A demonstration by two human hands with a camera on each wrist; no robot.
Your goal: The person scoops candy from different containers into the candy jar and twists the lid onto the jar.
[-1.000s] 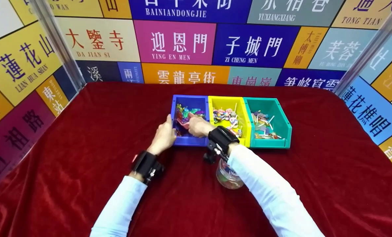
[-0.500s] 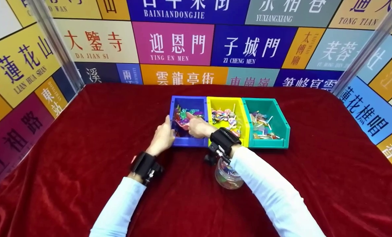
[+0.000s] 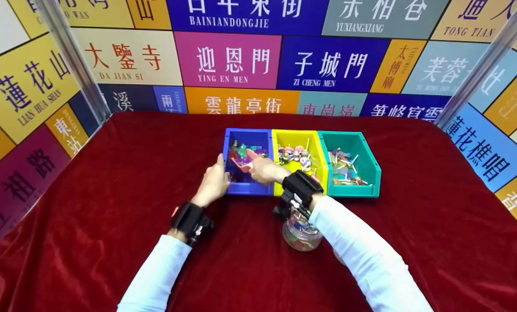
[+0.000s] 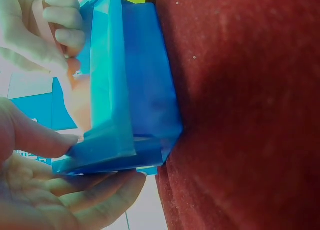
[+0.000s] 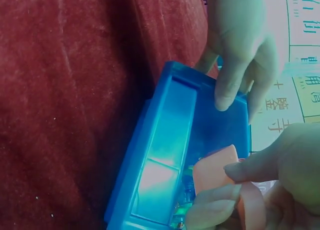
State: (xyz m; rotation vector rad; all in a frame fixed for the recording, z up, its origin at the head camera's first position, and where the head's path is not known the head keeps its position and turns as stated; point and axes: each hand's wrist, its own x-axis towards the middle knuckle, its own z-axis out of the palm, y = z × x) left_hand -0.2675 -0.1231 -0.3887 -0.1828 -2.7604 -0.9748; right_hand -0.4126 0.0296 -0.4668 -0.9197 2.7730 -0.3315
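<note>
My left hand [image 3: 213,182] grips the left wall of the blue bin [image 3: 250,189]; in the left wrist view the thumb [image 4: 47,140] lies inside the wall and the fingers outside. A pink scoop [image 3: 244,166] is pinched between the thumb and fingers of my right hand [image 3: 267,170], low inside that bin. Shiny multicoloured pieces [image 3: 242,150] lie in the bin around the scoop. In the right wrist view, the scoop's pink handle end [image 5: 217,170] shows between the fingers; what its bowl carries is hidden there.
Right of the blue bin stand a yellow bin [image 3: 322,182] and a green bin [image 3: 355,190], both with lollipops. A clear jar [image 3: 302,240] with colourful contents stands in front, partly under my right wrist. A small pale edge [image 3: 338,256] shows beside the right sleeve. Red cloth covers the table.
My right hand and the scoop have shifted slightly right within the blue bin. My left hand keeps its hold on the bin's wall. The whole view has drifted slightly.
</note>
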